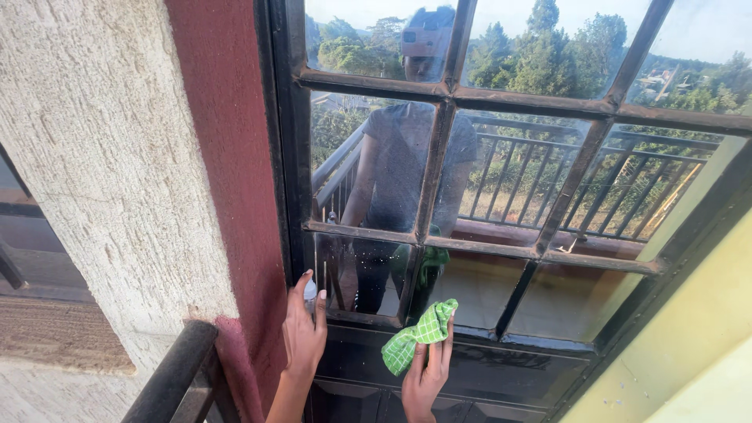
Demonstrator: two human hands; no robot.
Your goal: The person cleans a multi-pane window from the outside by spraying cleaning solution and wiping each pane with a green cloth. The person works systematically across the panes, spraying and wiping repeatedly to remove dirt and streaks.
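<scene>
A dark metal-framed window (439,172) with several glass panes fills the view. My right hand (427,376) grips a green checked cloth (415,333) and presses it against the bottom bar of the frame, below a lower pane. My left hand (304,333) is raised at the window's lower left corner and holds a small pale bottle (310,291), mostly hidden behind the fingers. The glass mirrors me, a balcony railing and trees.
A rough white plastered wall (102,157) with a dark red painted edge (227,157) stands left of the window. A black handrail (176,372) runs at the lower left. A yellow-green wall (689,337) sits at the lower right.
</scene>
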